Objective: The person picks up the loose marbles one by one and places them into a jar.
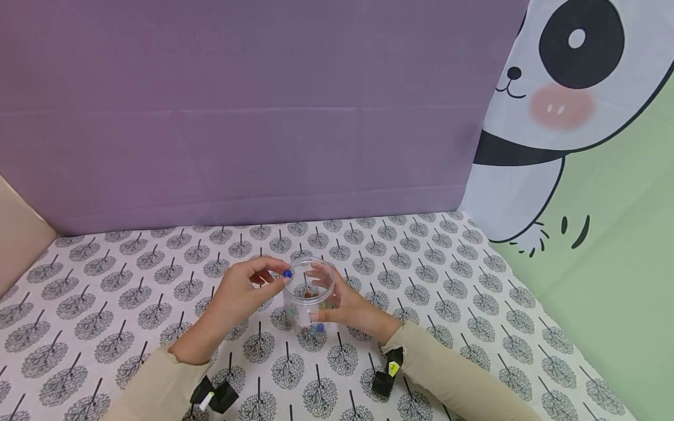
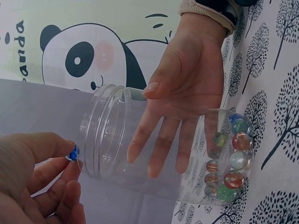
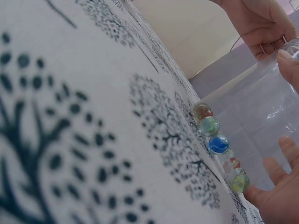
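A clear plastic jar (image 1: 296,310) stands upright and lidless on the patterned cloth. My left hand (image 1: 243,291) pinches a blue marble (image 1: 287,273) between thumb and fingertips, right beside the rim. The left wrist view has this blue marble (image 2: 73,153) just outside the jar's mouth. Around the jar's right side is my right hand (image 1: 355,307), thumb in front and fingers behind, holding it. Several glass marbles (image 2: 239,159) in red, green, white and blue lie on the jar's bottom. A blue swirled marble (image 3: 218,144) shows among them in the right wrist view.
White cloth with black tree prints (image 1: 158,316) covers the table. Behind it rises a purple backdrop (image 1: 253,146). A green panel with a panda drawing (image 1: 590,193) borders the right side, and a beige panel (image 1: 21,234) is at the left.
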Motion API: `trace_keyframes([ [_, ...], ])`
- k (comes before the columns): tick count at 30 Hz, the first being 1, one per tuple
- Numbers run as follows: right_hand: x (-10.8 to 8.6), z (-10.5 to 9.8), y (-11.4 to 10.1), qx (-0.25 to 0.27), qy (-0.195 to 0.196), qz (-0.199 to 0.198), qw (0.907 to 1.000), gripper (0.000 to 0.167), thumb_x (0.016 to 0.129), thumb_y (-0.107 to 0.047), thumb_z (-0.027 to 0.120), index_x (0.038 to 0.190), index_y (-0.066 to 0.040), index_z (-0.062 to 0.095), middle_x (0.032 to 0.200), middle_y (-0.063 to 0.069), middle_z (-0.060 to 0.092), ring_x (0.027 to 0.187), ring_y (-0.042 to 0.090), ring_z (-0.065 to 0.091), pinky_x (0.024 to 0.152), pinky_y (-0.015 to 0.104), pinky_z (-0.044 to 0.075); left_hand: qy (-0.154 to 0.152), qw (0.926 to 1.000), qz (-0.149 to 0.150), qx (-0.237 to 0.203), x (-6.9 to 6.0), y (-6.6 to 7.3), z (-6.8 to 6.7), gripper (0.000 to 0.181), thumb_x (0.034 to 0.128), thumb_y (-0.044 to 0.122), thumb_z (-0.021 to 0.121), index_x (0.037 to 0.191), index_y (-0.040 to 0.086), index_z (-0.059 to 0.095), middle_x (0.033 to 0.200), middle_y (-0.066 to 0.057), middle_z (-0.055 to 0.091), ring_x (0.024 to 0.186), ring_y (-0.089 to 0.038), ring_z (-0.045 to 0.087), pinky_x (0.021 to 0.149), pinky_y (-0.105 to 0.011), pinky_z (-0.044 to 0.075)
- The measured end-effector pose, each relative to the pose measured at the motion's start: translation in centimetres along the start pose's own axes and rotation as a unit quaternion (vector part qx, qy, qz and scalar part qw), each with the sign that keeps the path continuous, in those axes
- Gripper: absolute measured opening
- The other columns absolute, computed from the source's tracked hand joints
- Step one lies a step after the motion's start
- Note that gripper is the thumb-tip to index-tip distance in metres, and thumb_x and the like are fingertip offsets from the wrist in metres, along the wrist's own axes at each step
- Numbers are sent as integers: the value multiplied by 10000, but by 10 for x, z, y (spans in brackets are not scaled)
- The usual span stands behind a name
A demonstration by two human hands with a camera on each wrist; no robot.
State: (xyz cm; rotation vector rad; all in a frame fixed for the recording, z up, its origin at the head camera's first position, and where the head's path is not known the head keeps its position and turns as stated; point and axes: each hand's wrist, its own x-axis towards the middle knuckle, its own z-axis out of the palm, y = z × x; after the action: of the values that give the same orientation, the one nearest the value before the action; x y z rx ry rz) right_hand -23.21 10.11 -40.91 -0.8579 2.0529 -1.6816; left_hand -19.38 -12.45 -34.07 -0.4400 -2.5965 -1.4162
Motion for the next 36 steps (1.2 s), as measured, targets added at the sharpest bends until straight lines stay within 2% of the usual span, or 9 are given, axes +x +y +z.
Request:
trace_keyframes([
  [8, 1, 0, 1, -46, 20, -42, 10000, 885, 798, -204, 746, 1455, -382, 179, 1509, -15, 284, 1371, 268, 305, 1067, 385, 329, 5, 10000, -38, 47, 1, 0, 1, 191, 839, 168, 713, 1021, 111, 702, 941, -15, 673, 808, -170, 554, 674, -307, 470],
  [21, 0, -1, 2, -52, 24, -73, 10000, 902, 781, -302, 760, 1460, -377, 170, 1515, -13, 274, 1382, 264, 285, 1081, 400, 308, 11, 10000, -37, 43, 1, 0, 2, 176, 828, 145, 719, 1003, 130, 707, 937, -15, 670, 799, -170, 551, 657, -296, 473],
  [27, 0, -1, 1, -80, 50, -86, 9999, 887, 790, -240, 756, 1455, -378, 185, 1512, 4, 279, 1379, 268, 291, 1075, 397, 318, -14, 10000, -82, 43, 2, 0, 2, 181, 827, 132, 716, 1008, 134, 705, 937, -16, 668, 801, -173, 549, 659, -301, 472],
  [36, 2, -2, 1, -216, 79, -103, 9997, 920, 778, -258, 765, 1483, -270, 172, 1504, 24, 294, 1365, 262, 311, 1058, 382, 343, -30, 9999, -147, -33, 2, 2, 1, 202, 827, 123, 711, 1028, 115, 702, 925, -31, 654, 802, -179, 547, 651, -292, 473],
])
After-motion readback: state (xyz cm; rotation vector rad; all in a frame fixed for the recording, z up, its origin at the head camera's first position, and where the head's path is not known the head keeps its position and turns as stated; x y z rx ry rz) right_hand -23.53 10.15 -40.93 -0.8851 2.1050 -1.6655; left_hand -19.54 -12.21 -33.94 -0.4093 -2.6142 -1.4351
